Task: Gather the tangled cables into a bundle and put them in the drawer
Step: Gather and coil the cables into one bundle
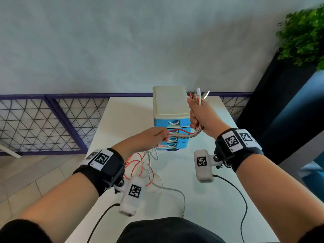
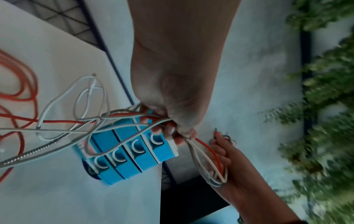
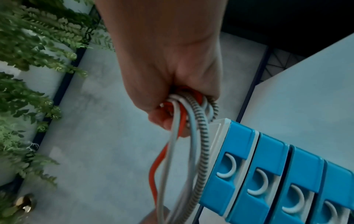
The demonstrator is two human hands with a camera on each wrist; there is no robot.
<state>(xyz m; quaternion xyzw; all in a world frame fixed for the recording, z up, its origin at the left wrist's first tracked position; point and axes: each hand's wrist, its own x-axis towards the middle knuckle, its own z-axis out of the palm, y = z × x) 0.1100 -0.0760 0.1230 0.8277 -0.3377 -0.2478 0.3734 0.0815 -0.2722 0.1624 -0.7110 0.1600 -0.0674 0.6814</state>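
Observation:
A bunch of cables (image 1: pixel 182 134), red, white, grey and braided, stretches between my two hands in front of a small blue drawer unit (image 1: pixel 171 113) with a cream top. My right hand (image 1: pixel 198 114) grips the bunch in a fist, plug ends (image 1: pixel 199 95) sticking up above it; the fist (image 3: pixel 172 94) shows cables (image 3: pixel 184 136) hanging below it. My left hand (image 1: pixel 152 137) pinches the same cables lower down, seen as fingers (image 2: pixel 168 128) curled round the strands. Loose loops (image 1: pixel 143 165) trail onto the white table (image 1: pixel 201 199). All the drawers (image 3: pixel 268 174) look shut.
The drawer unit stands at the table's far middle. A dark planter with green foliage (image 1: pixel 301 35) rises at the right. A purple-framed mesh fence (image 1: pixel 43 123) runs behind the table. Black camera leads (image 1: pixel 242 195) lie on the near tabletop.

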